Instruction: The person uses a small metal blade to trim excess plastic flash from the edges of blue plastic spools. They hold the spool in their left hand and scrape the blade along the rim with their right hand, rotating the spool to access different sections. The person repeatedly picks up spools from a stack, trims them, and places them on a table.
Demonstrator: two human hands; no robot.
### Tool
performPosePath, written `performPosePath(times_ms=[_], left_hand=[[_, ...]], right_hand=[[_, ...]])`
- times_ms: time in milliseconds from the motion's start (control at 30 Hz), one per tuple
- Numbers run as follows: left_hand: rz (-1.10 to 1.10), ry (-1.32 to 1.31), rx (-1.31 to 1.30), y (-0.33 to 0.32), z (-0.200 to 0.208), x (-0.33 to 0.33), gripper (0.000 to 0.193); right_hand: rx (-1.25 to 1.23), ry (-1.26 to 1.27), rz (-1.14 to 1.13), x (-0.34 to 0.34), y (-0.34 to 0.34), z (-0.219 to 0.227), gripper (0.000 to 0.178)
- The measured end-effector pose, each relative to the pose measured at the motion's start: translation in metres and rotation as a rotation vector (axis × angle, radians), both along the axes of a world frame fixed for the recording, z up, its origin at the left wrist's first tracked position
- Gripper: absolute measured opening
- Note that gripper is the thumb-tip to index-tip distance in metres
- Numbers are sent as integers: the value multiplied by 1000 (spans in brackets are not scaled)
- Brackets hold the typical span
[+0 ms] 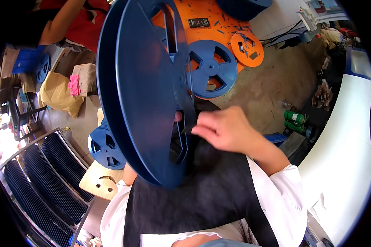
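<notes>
Big glossy blue plastic reel (144,90) fills centre; right hand (224,129) at 3 o'clock pinches its rim, left grip hidden, can't tell, two smaller spoked blue reels (212,68) nearby

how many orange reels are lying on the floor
2: a large orange reel at top centre, mostly hidden behind the big blue reel being held, and a small orange reel to its right. Others may be hidden.

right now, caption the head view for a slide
Right hand at the edge of a large blue reel held upright over a black apron.
</notes>
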State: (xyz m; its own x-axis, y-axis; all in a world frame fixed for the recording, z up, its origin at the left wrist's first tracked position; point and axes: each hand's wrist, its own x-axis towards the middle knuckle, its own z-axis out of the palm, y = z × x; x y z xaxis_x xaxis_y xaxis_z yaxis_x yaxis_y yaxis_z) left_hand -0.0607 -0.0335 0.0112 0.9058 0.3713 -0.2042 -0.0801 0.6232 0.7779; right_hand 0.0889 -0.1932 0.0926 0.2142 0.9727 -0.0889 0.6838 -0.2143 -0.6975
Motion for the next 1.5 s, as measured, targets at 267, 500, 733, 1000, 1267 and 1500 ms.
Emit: performPosePath(times_ms=[267, 500, 733, 1000, 1267, 1500], left_hand=[[-3, 8, 21, -1, 2, 5, 85], [-11, 26, 16, -3, 3, -2, 87], [-4, 28, 19, -4, 7, -6, 88], [-13, 43, 25, -5, 10, -6, 90], [-47, 74, 70, -2, 12, 1, 91], [16, 34, 83, -5, 5, 4, 94]], right_hand=[[141, -37, -46, 1, 3, -1, 24], [169, -59, -85, 0, 4, -4, 25], [110, -22, 20, -8, -5, -7, 27], [120, 19, 48, -8, -3, -2, 25], [47, 2, 98, -21, -6, -3, 24], [92, 60, 80, -21, -7, -2, 24]])
